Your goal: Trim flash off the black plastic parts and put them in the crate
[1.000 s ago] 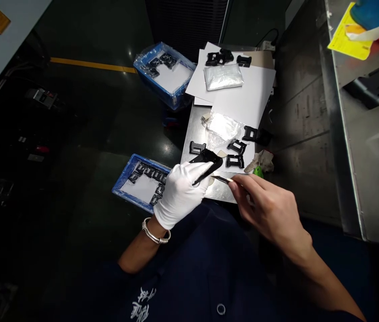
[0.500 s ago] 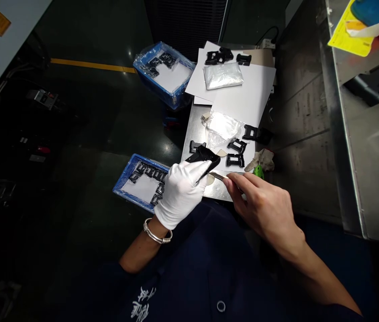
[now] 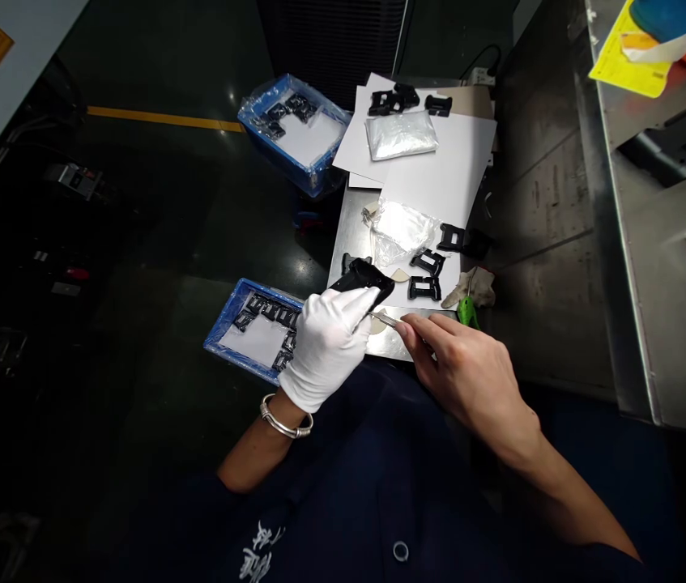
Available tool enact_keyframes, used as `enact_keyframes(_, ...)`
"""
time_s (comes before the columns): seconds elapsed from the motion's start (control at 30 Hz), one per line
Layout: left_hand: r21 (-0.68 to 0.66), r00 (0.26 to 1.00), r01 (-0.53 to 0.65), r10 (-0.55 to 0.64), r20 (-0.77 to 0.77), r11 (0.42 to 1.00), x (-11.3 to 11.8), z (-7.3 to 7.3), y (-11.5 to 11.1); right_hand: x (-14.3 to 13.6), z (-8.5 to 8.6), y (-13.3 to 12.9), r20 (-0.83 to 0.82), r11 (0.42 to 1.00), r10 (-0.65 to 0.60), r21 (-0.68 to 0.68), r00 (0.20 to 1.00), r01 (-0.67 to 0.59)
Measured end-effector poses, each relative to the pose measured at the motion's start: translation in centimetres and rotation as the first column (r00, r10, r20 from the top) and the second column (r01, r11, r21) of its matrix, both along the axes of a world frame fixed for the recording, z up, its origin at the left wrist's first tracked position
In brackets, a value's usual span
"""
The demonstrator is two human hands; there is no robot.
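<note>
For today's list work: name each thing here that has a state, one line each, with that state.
Left hand: gloved, closed on black part
Right hand: bare, closed on thin tool
Black part: held, tilted
Thin tool: held, pointing toward left hand
Lower blue box: lidless, partly filled
Upper blue box: lidless, partly filled
Bracelet: worn
Clear plastic: crumpled
Plastic packet: lying flat

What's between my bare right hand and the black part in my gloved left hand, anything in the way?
Nothing visible blocks it. Only the slim tool in your right hand spans the gap, its tip near the black part and left hand; contact is unclear.
</note>
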State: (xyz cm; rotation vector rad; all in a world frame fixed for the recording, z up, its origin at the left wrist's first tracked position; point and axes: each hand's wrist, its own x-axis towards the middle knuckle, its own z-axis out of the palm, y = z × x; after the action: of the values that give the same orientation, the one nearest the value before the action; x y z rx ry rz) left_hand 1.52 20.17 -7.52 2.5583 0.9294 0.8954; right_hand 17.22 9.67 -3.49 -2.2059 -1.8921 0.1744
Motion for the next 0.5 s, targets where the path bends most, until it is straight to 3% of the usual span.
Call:
enact_keyframes(0.2,-0.02,0.999,-0.004,0.005,0.033,1.0,-0.04,-0.29,0.06,-0.01,-0.31,0.26,-0.267,0.993,0.017,-0.111,0.964,-0.048)
enact_keyframes(0.3,-0.032,0.999,-0.019,0.02,0.03,0.999,0.03,-0.36,0.16,0.13,-0.48,0.32,-0.352,0.993,0.017,-0.101,0.936,-0.056)
enact_keyframes(0.5,-0.048,0.998,-0.047,0.049,0.044,0.998,0.03,-0.51,0.2,-0.05,-0.54,0.2,-0.271,0.999,-0.013,0.026,0.962,0.021)
